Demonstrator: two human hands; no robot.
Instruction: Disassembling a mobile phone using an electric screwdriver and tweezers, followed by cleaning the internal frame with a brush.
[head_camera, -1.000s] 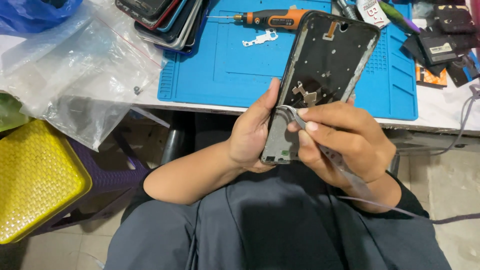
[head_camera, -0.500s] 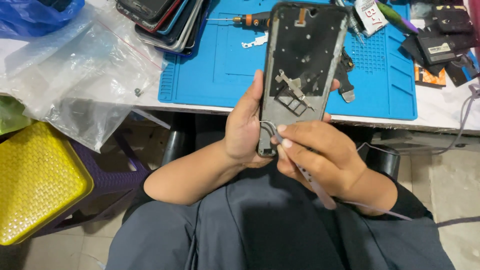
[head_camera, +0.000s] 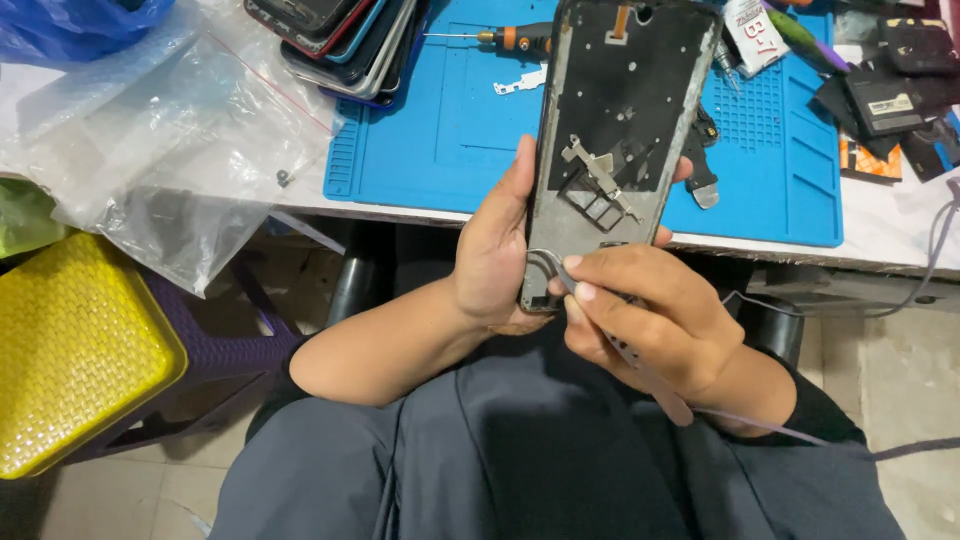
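Observation:
My left hand (head_camera: 495, 250) grips a stripped phone frame (head_camera: 620, 120) by its lower left edge and holds it upright over my lap, inner side towards me. The frame is dark with a silver rim, and a small metal bracket lies loose near its middle. My right hand (head_camera: 650, 320) pinches thin metal tweezers (head_camera: 610, 340). Their tips touch the frame's bottom left corner, where a curved grey strip sits.
A blue work mat (head_camera: 450, 130) covers the table ahead, with an orange-handled screwdriver (head_camera: 510, 38), a stack of phones (head_camera: 340, 35) and dark parts (head_camera: 890, 90) at right. Clear plastic bags (head_camera: 170, 150) lie at left. A yellow stool (head_camera: 70, 350) stands beside my left knee.
The phone frame has turned from tilted right to nearly upright and shifted slightly left. My right hand has moved lower on the frame, tweezers now at its bottom corner.

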